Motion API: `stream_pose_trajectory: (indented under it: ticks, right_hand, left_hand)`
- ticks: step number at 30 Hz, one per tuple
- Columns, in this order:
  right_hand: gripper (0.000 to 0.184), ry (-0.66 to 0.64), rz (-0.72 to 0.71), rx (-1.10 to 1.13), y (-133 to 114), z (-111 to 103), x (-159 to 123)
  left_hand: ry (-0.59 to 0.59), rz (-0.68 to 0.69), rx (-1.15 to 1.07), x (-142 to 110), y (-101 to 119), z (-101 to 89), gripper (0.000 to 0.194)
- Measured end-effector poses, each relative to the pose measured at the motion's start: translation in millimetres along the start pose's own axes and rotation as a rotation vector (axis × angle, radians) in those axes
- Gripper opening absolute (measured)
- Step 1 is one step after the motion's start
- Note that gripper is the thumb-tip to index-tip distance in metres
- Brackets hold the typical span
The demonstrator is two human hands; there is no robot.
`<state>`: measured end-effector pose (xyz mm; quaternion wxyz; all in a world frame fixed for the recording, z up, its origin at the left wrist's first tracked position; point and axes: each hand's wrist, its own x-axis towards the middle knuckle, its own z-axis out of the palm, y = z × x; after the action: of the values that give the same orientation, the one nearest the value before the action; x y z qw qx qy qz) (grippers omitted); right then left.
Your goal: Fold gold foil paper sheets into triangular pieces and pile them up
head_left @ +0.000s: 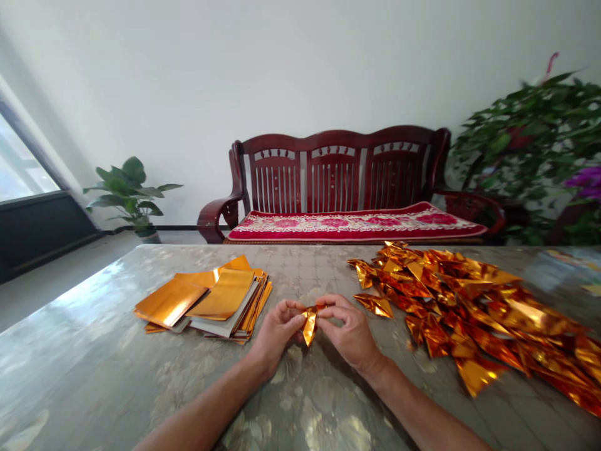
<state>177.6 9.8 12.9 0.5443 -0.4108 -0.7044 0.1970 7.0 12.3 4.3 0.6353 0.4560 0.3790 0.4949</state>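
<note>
Between both hands, just above the table, is a small folded piece of gold foil paper, its pointed end hanging downward. My left hand pinches its left side with thumb and fingers. On the right side, my right hand grips it in the same way. To the left lies a loose stack of flat gold foil sheets, some showing grey undersides. A large heap of folded gold foil pieces spreads over the right part of the table, with a single folded piece close to my right hand.
The table has a patterned, shiny cover. Beyond it stands a dark red wooden bench with a red and white cushion. Potted plants flank it, a small one at left and a bushy one at right.
</note>
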Motion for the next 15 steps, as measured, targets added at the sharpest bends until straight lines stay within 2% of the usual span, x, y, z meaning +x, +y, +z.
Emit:
stream_pose_trajectory:
  ticks: [8, 15]
  right_hand:
    - [0.007, 0.068, 0.097, -0.067, 10, 13, -7]
    - [0.008, 0.076, 0.18, -0.104, 11, 15, -8]
  left_hand:
    - [0.063, 0.035, -0.019, 0, -2, 1.3, 0.048]
    - [0.085, 0.042, 0.03, -2, 4, 5.5, 0.057]
